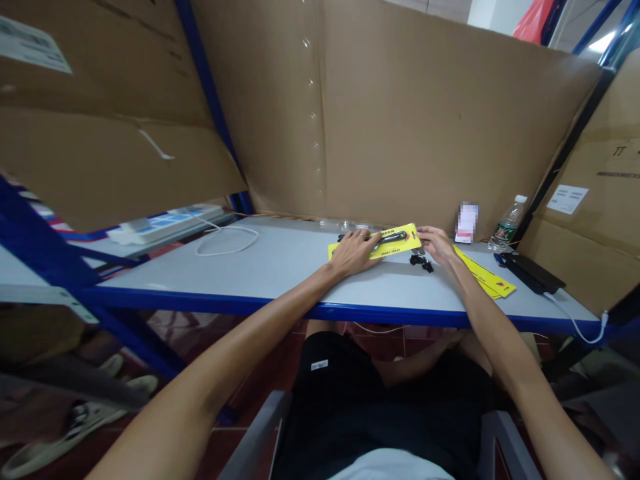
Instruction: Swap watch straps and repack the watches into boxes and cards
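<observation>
A yellow backing card (407, 248) with printed black lettering lies on the white tabletop, with a black-handled tool (393, 239) along it. My left hand (354, 253) is laid over the left part of card and tool, fingers bent round them and holding them on the table. Close to the card's right end is my right hand (437, 245). Its fingers are bent together, and what they pinch, if anything, is too small to make out. Just below these fingers sit several small black pieces (423, 262).
More yellow cards (483, 275) lie right of my right forearm. Behind them stand a phone (467, 223) and a water bottle (507, 225). A black power bank (534, 272) with a white cable lies at right. Cardboard (425, 120) walls in the blue-edged table (210, 267); a white cable (227, 241) loops at left.
</observation>
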Tool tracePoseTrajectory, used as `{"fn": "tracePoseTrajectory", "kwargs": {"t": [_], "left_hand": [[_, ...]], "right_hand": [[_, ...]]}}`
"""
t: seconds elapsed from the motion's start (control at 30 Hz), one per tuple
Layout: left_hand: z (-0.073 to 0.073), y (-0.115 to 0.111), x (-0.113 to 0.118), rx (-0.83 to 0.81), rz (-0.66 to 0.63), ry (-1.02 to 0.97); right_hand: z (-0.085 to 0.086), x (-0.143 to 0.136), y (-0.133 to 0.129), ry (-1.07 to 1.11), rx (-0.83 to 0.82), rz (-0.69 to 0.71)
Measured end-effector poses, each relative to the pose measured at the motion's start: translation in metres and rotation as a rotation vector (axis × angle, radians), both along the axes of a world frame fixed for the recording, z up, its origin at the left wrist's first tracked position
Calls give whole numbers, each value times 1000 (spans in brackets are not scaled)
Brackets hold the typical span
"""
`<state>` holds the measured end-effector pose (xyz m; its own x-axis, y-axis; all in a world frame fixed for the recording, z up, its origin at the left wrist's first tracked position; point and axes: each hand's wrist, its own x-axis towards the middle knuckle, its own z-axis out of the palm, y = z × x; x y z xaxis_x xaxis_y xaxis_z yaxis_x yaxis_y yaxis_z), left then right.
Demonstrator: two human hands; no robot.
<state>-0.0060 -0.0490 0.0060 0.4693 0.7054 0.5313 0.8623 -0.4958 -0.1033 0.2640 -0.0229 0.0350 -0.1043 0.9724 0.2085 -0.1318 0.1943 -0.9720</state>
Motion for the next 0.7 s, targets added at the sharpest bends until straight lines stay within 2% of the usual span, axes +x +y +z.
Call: {"fn": "tracePoseTrajectory", "kwargs": {"t": [0.2, 0.3, 0.37, 0.47, 0.57, 0.7], "left_hand": [[3, -3, -4, -24, -36, -8], [3, -13, -13, -84, -113, -26], [3, -24, -21, -142, -199, -13], [0, -42, -32, -202, -315, 31], [-3, -56, -38, -223, -378, 56], [-3, -60, -40, -221, -382, 54]], "right_hand": [[6, 3, -8, -138, -36, 136], [7, 1, -28, -169, -20, 172], [0, -3, -51, -189, -34, 185], [-18, -13, -93, -217, -73, 80], [-33, -20, -130, -236, -83, -39], [-33, -6, -154, -211, -82, -194]]}}
